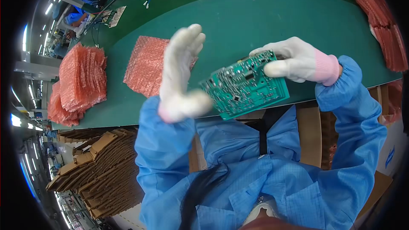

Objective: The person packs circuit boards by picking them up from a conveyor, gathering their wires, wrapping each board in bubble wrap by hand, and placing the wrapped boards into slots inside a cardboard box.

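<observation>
Circuit board (pixel 245 86) outside red bubble bag (pixel 145 66)

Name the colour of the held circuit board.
The circuit board is green, best seen in the head view.

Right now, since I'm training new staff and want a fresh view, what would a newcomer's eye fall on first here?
Most likely the green circuit board, tilted near the table's front edge, a corner in the grip of the white-gloved right hand. Next comes the left hand, open and partly blurred beside the board's left side. The pink bubble wrap stack stands out at the far left of the green table.
</observation>
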Demonstrator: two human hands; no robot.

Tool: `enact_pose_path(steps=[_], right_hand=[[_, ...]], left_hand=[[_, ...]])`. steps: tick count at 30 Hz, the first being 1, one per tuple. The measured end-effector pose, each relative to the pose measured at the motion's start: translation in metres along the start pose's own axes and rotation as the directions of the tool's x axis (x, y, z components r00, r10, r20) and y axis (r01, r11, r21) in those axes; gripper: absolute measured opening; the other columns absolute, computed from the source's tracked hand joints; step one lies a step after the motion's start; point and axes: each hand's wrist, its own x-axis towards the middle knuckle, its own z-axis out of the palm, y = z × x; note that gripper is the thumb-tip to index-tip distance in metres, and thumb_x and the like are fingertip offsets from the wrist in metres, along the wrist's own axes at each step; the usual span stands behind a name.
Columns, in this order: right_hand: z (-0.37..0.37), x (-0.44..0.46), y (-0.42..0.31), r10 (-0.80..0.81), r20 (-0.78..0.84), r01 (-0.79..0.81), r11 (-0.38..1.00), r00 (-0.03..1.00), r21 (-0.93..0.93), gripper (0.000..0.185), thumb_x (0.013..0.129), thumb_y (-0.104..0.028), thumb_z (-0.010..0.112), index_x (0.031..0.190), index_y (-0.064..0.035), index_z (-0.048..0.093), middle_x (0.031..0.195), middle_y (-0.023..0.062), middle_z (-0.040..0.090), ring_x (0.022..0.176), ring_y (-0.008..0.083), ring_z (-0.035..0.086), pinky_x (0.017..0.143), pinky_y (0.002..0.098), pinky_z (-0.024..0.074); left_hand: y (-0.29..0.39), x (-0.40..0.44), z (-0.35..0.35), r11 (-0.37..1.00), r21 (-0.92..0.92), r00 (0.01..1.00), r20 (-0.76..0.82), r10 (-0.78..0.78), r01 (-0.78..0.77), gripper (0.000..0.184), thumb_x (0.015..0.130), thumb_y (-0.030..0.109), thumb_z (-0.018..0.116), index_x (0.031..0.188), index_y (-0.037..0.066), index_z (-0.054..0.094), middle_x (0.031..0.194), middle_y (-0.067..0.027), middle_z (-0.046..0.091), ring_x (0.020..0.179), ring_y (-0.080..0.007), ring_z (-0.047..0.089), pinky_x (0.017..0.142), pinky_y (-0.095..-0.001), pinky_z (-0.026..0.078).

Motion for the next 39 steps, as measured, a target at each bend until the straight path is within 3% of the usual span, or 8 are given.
enact_pose_path(steps=[4, 8, 12, 17, 21, 28, 33, 39], right_hand=[[-0.002, 0.009, 0.007, -0.637, 0.184, 0.633, 0.606, 0.749, -0.482, 0.052, 0.075, -0.012, 0.07, 0.122, 0.0025, 0.053, 0.098, 0.0151, 0.065, 0.083, 0.0208, 0.064, 0.073, 0.0271, 0.0481], [0.004, 0.007, -0.013, -0.665, 0.27, 0.671, 0.471, 0.697, -0.572, 0.052, 0.068, -0.008, 0.072, 0.117, -0.002, 0.058, 0.075, 0.012, 0.06, 0.063, 0.0254, 0.059, 0.056, 0.0323, 0.0448], [0.009, 0.005, -0.013, -0.778, 0.087, 0.203, 0.053, 0.622, -0.978, 0.06, 0.064, -0.021, 0.076, 0.119, -0.0111, 0.053, 0.099, 0.0073, 0.06, 0.089, 0.0284, 0.059, 0.075, 0.0343, 0.0491], [0.047, 0.031, 0.009, -0.747, -0.508, 0.638, 0.649, 0.429, -0.416, 0.06, 0.074, -0.022, 0.071, 0.124, 0.0003, 0.045, 0.12, 0.013, 0.052, 0.107, 0.0228, 0.054, 0.093, 0.0344, 0.0426], [0.075, 0.053, 0.013, -0.369, -0.718, 0.792, 0.439, 0.59, 0.424, 0.046, 0.083, -0.021, 0.063, 0.121, -0.0002, 0.047, 0.116, 0.0082, 0.054, 0.097, 0.0144, 0.056, 0.087, 0.0298, 0.0454], [0.072, 0.054, 0.046, -0.283, -0.737, 0.613, 0.759, 0.614, 0.219, 0.05, 0.08, -0.014, 0.063, 0.125, -0.0006, 0.045, 0.107, 0.0074, 0.059, 0.093, 0.0163, 0.059, 0.083, 0.0295, 0.048], [0.044, 0.027, 0.047, -0.323, -0.799, 0.703, 0.692, 0.507, 0.166, 0.05, 0.083, -0.007, 0.056, 0.13, 0.0012, 0.04, 0.12, 0.0127, 0.054, 0.102, 0.0219, 0.058, 0.085, 0.0321, 0.049], [0.055, 0.014, 0.059, -0.465, -0.775, 0.789, 0.61, 0.427, 0.069, 0.049, 0.078, -0.004, 0.065, 0.123, -0.0029, 0.046, 0.093, 0.0082, 0.06, 0.073, 0.0156, 0.06, 0.059, 0.0274, 0.0514]], left_hand=[[-0.027, -0.004, -0.001, 0.502, -0.695, 0.856, 0.445, -0.262, 0.515, 0.097, 0.077, 0.045, 0.065, 0.144, 0.007, 0.006, 0.145, -0.0161, 0.021, 0.132, -0.0318, 0.026, 0.109, -0.0475, 0.021], [-0.03, 0.004, 0.008, 0.545, -0.375, 0.586, 0.758, -0.285, 0.75, 0.105, 0.06, 0.027, 0.083, 0.14, 0.004, 0.019, 0.127, -0.0143, 0.039, 0.117, -0.0176, 0.044, 0.08, -0.0289, 0.05], [0.003, 0.005, 0.026, 0.849, -0.314, 0.896, 0.017, -0.443, 0.426, 0.106, 0.058, 0.007, 0.078, 0.141, 0.003, 0.012, 0.132, -0.014, 0.036, 0.119, -0.0211, 0.042, 0.098, -0.0338, 0.037], [-0.024, 0.009, 0.052, 0.994, 0.05, 0.916, -0.394, -0.07, 0.097, 0.101, 0.054, 0.014, 0.077, 0.138, 0.005, 0.022, 0.124, -0.0159, 0.043, 0.113, -0.0289, 0.047, 0.095, -0.0388, 0.041], [-0.016, 0.027, 0.071, 0.612, 0.763, 0.84, -0.46, 0.288, 0.208, 0.094, 0.052, 0.02, 0.078, 0.133, 0.006, 0.033, 0.122, -0.0191, 0.044, 0.107, -0.0366, 0.05, 0.091, -0.042, 0.042], [0.0, -0.006, 0.018, 0.851, 0.499, 0.962, -0.272, -0.024, 0.162, 0.11, 0.055, 0.027, 0.085, 0.141, 0.006, 0.019, 0.135, -0.0211, 0.036, 0.127, -0.0289, 0.035, 0.101, -0.0392, 0.032], [-0.027, -0.045, -0.061, 0.452, 0.643, 0.786, -0.495, -0.372, 0.619, 0.036, 0.078, 0.021, 0.068, 0.105, -0.001, 0.058, 0.091, -0.0108, 0.063, 0.082, -0.0172, 0.06, 0.075, -0.0296, 0.048], [-0.029, -0.038, -0.038, 0.754, 0.356, 0.826, -0.354, -0.438, 0.552, 0.019, 0.08, 0.019, 0.062, 0.085, 0.0, 0.063, 0.07, -0.0089, 0.062, 0.066, -0.0133, 0.059, 0.063, -0.0292, 0.048]])
